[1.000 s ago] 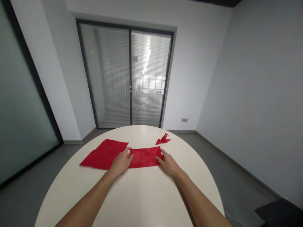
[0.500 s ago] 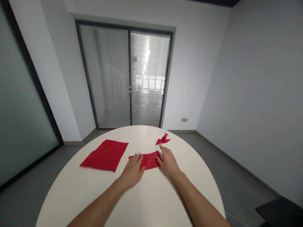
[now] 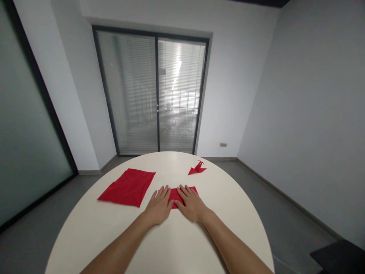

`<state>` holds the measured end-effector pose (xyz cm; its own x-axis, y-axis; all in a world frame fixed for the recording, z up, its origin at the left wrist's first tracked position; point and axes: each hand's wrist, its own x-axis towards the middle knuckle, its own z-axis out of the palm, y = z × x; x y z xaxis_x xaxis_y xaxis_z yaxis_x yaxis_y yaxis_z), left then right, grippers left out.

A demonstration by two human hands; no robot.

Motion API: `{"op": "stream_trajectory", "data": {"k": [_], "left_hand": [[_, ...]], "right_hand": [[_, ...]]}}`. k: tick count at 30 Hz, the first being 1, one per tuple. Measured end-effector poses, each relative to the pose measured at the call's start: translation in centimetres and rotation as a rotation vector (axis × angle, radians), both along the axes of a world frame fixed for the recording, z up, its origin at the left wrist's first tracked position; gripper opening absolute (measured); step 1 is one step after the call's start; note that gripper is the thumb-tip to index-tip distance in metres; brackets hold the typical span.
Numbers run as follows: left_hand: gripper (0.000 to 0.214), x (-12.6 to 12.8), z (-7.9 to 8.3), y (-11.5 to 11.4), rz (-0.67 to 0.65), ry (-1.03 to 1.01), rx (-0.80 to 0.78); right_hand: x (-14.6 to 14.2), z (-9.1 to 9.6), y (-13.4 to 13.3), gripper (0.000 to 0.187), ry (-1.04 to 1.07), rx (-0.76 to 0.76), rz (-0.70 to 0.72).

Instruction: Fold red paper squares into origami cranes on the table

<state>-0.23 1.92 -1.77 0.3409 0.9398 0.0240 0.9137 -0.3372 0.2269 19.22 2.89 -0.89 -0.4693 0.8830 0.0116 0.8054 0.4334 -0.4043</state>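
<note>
A strip of folded red paper [image 3: 175,195] lies on the table in front of me, partly covered by both hands. My left hand [image 3: 159,205] rests flat over its left part, fingers stretched out. On its right part lies my right hand [image 3: 190,203], palm down with the fingers extended, its thumb close to the left thumb. Farther back on the right stands a red origami crane [image 3: 197,168], touched by neither hand. Larger red paper sheets [image 3: 128,188] lie to the left of my left hand.
All the papers are on a round white table [image 3: 171,243]. Beyond its far edge is a glass door with blinds [image 3: 154,95], with a white wall beside it. A dark flat object [image 3: 339,255] shows at the lower right.
My right hand has moved left from the strip's right end onto the paper, now flat beside the left hand. The strip's raised right side now lies flatter.
</note>
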Motion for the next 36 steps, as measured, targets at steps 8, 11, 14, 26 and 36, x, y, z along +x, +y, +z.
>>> {"op": "stream_trajectory", "data": {"k": [8,11,14,26,36], "left_hand": [[0.066,0.2,0.8,-0.3,0.124,-0.032,0.168],[0.062,0.3,0.6,-0.2,-0.113,-0.107,0.103],[0.058,0.2,0.2,0.0,-0.205,-0.1,0.002],[0.063,0.0,0.2,-0.1,-0.141,-0.051,-0.025],[0.077,-0.3,1.3,-0.8,-0.065,-0.064,-0.045]], "right_hand": [[0.4,0.3,-0.1,0.093,-0.004,0.014,0.007],[0.7,0.6,0.0,0.092,-0.013,0.022,0.049],[1.0,0.8,0.1,0.09,-0.037,0.009,0.064],[2.7,1.4,0.1,0.086,-0.111,0.009,-0.139],[2.5,1.5,-0.1,0.062,0.105,0.144,0.223]]}}
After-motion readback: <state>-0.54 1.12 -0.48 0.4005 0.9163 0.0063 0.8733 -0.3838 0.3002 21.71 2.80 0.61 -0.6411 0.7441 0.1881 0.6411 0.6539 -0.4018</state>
